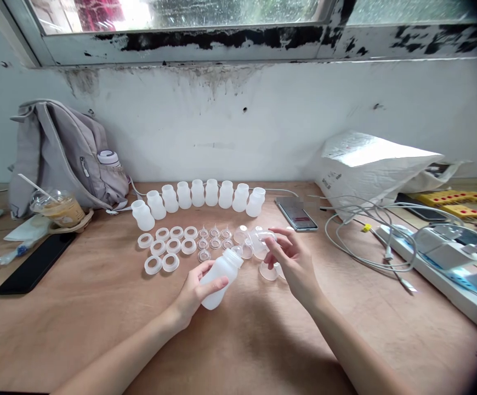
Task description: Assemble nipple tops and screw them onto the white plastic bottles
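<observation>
My left hand (199, 291) is wrapped round a frosted white baby bottle (217, 285), tilted with its neck up and to the right, above the table. My right hand (290, 258) has its fingers curled round a clear domed cap (259, 244), just right of the bottle's neck. More clear caps (268, 271) lie under and beside that hand, partly hidden by it. Left of the bottle's neck are several clear teats (215, 243) and, further left, several white collar rings (170, 262). Behind them, open-topped frosted bottles (198, 193) stand upright in an arc.
A phone (296, 213) lies behind my right hand. To the right are coiled white cables (345, 241), a power strip (439, 280) and a silvery bag (370, 164). On the left are a grey backpack (61, 148), an iced drink cup (63, 211) and a black phone (37, 263).
</observation>
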`<state>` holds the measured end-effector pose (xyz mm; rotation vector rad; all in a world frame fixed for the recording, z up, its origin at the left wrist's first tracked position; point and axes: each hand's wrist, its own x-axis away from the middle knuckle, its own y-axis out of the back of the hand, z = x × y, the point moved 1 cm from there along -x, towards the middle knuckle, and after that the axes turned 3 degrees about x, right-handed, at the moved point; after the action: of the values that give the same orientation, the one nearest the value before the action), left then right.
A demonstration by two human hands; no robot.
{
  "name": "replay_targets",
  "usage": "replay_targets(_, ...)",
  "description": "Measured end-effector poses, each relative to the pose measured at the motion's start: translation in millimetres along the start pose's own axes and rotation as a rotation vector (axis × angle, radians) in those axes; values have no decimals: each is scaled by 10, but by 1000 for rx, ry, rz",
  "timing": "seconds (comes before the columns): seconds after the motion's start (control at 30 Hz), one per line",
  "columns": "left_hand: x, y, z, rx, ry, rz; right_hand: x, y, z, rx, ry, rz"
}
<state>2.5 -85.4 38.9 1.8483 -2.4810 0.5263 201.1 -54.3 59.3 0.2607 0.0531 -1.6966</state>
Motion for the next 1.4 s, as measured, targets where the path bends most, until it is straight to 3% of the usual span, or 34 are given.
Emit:
replay_targets(0.33, -3, -12, 8, -78, -26, 0, 28, -44, -69, 65, -40, 140)
replay_targets(0.9, 12, -21, -20, -148, -27, 36, 75, -95, -93, 99, -22, 227)
replay_targets(1.17, -16, -5, 26, -164, 34, 139, 116, -74, -142, 195, 77, 435)
replay_targets(1.27, -23, -3, 76, -140, 29, 147, 157, -97, -181, 216, 204, 404)
replay_targets(1.4, 5, -28, 136, -151, -37, 136, 244, -156, -299, 226, 315, 261)
